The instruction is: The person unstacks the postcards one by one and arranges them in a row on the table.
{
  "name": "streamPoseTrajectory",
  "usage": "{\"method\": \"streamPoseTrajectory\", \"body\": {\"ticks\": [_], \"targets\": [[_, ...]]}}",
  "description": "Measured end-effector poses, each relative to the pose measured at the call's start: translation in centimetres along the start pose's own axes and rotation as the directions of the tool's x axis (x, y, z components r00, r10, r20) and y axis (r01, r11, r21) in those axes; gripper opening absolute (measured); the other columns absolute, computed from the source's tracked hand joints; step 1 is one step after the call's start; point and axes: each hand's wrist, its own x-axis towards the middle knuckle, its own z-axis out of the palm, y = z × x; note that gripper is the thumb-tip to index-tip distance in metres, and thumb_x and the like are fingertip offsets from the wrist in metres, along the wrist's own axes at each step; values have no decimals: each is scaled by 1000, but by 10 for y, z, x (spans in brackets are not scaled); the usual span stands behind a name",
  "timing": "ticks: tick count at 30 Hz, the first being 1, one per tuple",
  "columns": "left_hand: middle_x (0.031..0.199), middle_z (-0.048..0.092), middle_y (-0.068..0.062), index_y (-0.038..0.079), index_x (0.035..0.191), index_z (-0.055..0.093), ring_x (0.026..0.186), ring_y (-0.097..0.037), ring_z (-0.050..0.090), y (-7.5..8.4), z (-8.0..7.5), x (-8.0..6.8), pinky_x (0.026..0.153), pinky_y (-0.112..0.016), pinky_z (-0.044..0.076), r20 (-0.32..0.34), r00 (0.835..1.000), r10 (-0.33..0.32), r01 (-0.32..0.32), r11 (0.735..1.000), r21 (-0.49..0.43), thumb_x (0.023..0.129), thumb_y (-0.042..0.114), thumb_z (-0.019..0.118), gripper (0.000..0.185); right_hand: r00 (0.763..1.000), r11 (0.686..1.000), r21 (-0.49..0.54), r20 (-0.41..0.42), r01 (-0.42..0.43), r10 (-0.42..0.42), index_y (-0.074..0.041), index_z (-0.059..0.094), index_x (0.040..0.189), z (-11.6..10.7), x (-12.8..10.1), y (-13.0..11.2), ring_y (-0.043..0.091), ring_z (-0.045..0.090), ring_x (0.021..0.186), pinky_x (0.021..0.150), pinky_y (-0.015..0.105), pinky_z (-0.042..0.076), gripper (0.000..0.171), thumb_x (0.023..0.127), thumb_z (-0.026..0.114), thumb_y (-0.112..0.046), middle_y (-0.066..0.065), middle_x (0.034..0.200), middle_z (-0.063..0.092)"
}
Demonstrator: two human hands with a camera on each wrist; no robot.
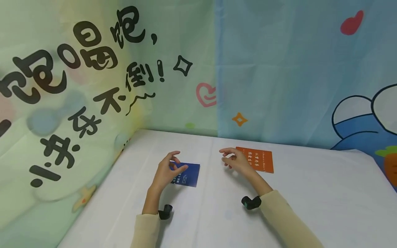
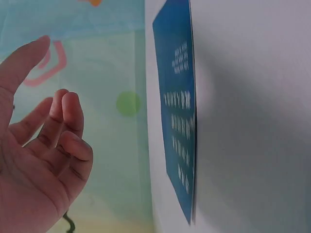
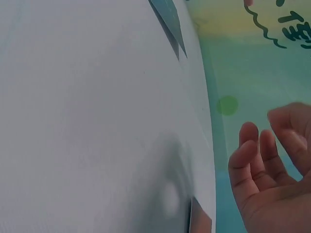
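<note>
Head view: we hold our left hand (image 1: 167,170) over the blue card (image 1: 187,175), right hand (image 1: 237,160) by the orange card (image 1: 258,160), fingers loose, gripping nothing; both cards lie flat on the desk (image 1: 310,193)

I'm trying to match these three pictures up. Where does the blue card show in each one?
Head view: the blue card lies flat on the white table, just past the left hand.
Left wrist view: it fills the upper middle, seen edge-on.
Right wrist view: only a dark corner shows at the top.
Shared landmark: the green dot on the backdrop.
</note>
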Motion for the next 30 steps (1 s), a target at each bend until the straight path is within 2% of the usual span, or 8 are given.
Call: {"method": "streamPoseTrajectory", "body": {"ticks": [5, 9, 16, 22, 26, 30], "targets": [[102, 60, -11, 8, 140, 46, 77, -14, 55, 6, 14, 3, 69, -26, 46, 52, 998, 23, -22, 1000, -17, 83, 21, 79, 68, 994, 1000, 17, 106, 3, -5, -3, 54, 136, -14, -7, -2, 44, 62, 87, 68, 36, 54, 49, 93, 67, -24, 16, 113, 62], [103, 60, -10, 9, 140, 47, 78, -12, 56, 8, 28, 6, 70, -26, 45, 99, 995, 34, -33, 999, -11, 83, 23, 79, 67, 988, 1000, -4, 152, 25, -24, -6, 52, 138, -26, -13, 1, 42, 62, 90, 71, 37, 54, 55, 92, 69, -27, 19, 122, 60], [103, 61, -14, 7, 139, 49, 77, -12, 57, 12, 51, 7, 70, -26, 47, 156, 986, 58, -58, 998, -4, 83, 24, 79, 65, 991, 1000, -19, 130, 22, -19, 0, 51, 138, -46, -23, 18, 17, 66, 85, 71, 38, 56, 55, 90, 71, -19, 22, 119, 59], [103, 62, -14, 6, 137, 51, 80, -14, 57, 20, 71, 10, 67, -25, 47, 225, 973, 48, -46, 999, -12, 83, 27, 79, 65, 995, 1000, 2, 98, -25, 25, 0, 51, 137, -60, -32, 26, 21, 65, 84, 66, 38, 55, 56, 90, 72, -22, 23, 124, 56], [104, 61, -11, 6, 138, 50, 84, -14, 58, 24, 84, 12, 69, -26, 47, 304, 952, 27, -29, 1000, 1, 82, 29, 80, 68, 997, 999, -10, 69, -34, 35, 1, 51, 136, -74, -37, 33, 25, 66, 87, 63, 37, 54, 54, 91, 70, -21, 25, 123, 56], [105, 60, -9, 5, 138, 49, 83, -14, 59, 30, 97, 15, 72, -28, 47, 364, 931, 28, -37, 999, 18, 81, 27, 80, 69, 1000, 997, -79, -2, -7, 7, 3, 53, 134, -91, -42, 44, 19, 60, 88, 60, 33, 52, 49, 92, 68, -18, 26, 120, 57]]}}
